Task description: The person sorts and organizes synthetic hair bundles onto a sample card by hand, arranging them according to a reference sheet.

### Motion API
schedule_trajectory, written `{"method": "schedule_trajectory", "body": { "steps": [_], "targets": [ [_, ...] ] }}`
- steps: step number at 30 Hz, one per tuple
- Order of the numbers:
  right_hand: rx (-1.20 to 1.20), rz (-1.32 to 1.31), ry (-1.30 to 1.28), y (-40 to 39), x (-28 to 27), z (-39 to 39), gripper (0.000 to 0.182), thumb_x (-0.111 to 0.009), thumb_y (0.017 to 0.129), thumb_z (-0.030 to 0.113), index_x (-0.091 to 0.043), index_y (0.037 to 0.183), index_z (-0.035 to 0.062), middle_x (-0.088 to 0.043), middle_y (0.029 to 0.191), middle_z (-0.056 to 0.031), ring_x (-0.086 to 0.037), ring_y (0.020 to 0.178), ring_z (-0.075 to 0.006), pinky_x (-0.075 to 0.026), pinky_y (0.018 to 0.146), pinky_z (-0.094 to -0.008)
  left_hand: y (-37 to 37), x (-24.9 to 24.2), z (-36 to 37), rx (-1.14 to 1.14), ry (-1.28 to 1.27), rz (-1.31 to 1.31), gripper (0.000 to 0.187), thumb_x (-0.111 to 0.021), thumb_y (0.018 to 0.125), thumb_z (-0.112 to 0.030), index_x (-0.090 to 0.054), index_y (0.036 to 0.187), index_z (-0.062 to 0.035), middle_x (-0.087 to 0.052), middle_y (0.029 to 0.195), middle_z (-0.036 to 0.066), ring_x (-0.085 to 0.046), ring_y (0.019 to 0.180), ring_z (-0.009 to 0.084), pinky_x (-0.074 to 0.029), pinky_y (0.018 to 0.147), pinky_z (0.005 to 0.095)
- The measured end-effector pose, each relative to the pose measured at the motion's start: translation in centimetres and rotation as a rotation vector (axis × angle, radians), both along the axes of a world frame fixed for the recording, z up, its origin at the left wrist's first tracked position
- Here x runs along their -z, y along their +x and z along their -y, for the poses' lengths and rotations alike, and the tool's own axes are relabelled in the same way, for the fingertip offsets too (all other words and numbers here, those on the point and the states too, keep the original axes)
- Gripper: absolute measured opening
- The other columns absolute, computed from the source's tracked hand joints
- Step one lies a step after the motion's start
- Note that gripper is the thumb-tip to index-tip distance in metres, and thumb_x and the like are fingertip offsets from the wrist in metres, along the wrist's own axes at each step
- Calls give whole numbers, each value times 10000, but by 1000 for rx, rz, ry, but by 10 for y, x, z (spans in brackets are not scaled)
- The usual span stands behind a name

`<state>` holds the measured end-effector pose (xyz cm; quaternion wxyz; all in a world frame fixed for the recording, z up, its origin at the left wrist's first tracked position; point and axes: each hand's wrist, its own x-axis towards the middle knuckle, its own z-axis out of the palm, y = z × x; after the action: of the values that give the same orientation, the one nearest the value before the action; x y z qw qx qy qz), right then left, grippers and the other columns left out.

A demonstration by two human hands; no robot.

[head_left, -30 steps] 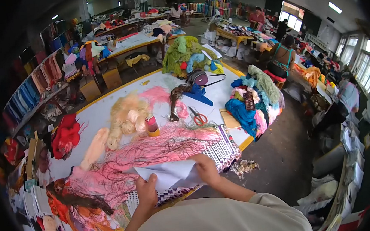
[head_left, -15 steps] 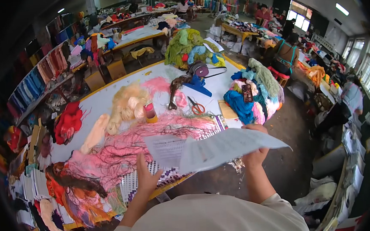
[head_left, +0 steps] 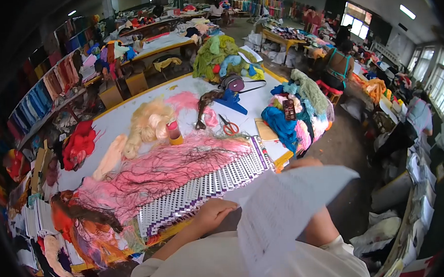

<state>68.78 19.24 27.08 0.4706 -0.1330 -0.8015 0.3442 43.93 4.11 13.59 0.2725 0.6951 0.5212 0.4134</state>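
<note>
Printed paper sheets (head_left: 281, 211) hang in front of my body, blurred by motion. My right hand (head_left: 309, 164) grips their upper edge, partly hidden behind them. My left hand (head_left: 217, 212) is closed on the left edge of the sheets, fingers pinched together. Beyond my hands, pink thread with dark strands (head_left: 167, 165) is spread on the table. A row of white cards with dark holes and purple edges (head_left: 200, 189) lies along the near side of that thread. Orange-handled scissors (head_left: 229, 127) rest farther back.
The white table (head_left: 127, 105) bears cream yarn (head_left: 151, 124), red yarn (head_left: 79, 143), a cup-like container (head_left: 175, 133), a purple bag (head_left: 232, 83) and green yarn (head_left: 216, 56). Blue yarn and a phone (head_left: 289, 110) lie at its right. A person (head_left: 338, 67) sits at the back right.
The sheets have swung down toward my body. My left hand, open before, has moved right and closed on their edge. The row of cards is now uncovered.
</note>
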Motion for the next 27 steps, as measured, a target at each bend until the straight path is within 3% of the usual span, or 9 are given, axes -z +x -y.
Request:
{"method": "schedule_trajectory", "body": {
  "steps": [3,8,11,13,16,19,21,24,27],
  "targets": [
    [164,-355,-589,-5,-5,12,113,-604,792,0,-646,887,-48,-658,979,-136,-624,849,-205,-492,760,-326,16,-8,-2,62,89,-24,315,-604,877,-165,-591,1167,-41,-641,1129,151,-610,1027,333,-470,871,408],
    [188,-202,-407,-11,-9,14,162,-605,800,7,-637,953,-38,-654,982,-125,-619,853,-183,-486,755,-302,56,14,-37,-206,32,-2,490,-607,876,-249,-483,1315,-70,-580,1231,182,-543,1139,362,-423,959,426],
    [107,-157,-234,-17,-10,14,169,-614,830,42,-625,985,-24,-661,935,-109,-619,826,-166,-483,723,-282,45,16,-54,91,-459,-28,375,-544,901,-300,-576,1239,-142,-634,1137,175,-596,1066,356,-464,902,428],
    [67,-155,-191,-21,-16,5,171,-620,848,68,-618,996,-18,-666,905,-98,-620,801,-159,-483,703,-279,43,24,-49,140,-370,46,358,-519,912,-296,-584,1223,-129,-632,1141,178,-601,1052,361,-469,895,424],
    [414,289,-188,-22,-14,-29,237,-648,844,110,-597,1033,-23,-670,841,-126,-637,750,-182,-496,705,-311,50,7,-37,127,305,-134,309,-582,901,-286,-649,1102,-62,-660,1029,183,-636,937,329,-486,840,365],
    [440,652,-195,-26,32,-76,520,-701,809,219,-502,1243,15,-667,981,-205,-655,896,-337,-500,795,-396,39,-21,-28,377,-471,-146,277,-650,886,-264,-673,973,-2,-672,852,122,-627,809,192,-486,759,306],
    [520,1054,-177,-26,51,-74,670,-723,785,260,-410,1339,48,-645,1051,-224,-631,942,-380,-491,847,-428,38,-28,-16,302,-457,20,262,-648,890,-251,-676,977,-5,-679,865,108,-623,793,160,-485,730,287],
    [255,797,-57,-20,75,-61,709,-716,801,281,-367,1386,85,-478,1318,-228,-532,1161,-340,-473,898,-428,28,-8,-10,61,-275,306,227,-637,890,-238,-662,929,-16,-639,721,57,-547,669,84,-452,624,287],
    [-384,546,-538,-26,56,-35,725,-713,822,322,-364,1411,83,-435,1380,-156,-459,1241,-257,-369,1019,-415,18,-25,1,-153,-285,325,214,-658,870,-220,-643,932,-15,-617,696,87,-533,645,105,-446,610,297]
  ]
}}
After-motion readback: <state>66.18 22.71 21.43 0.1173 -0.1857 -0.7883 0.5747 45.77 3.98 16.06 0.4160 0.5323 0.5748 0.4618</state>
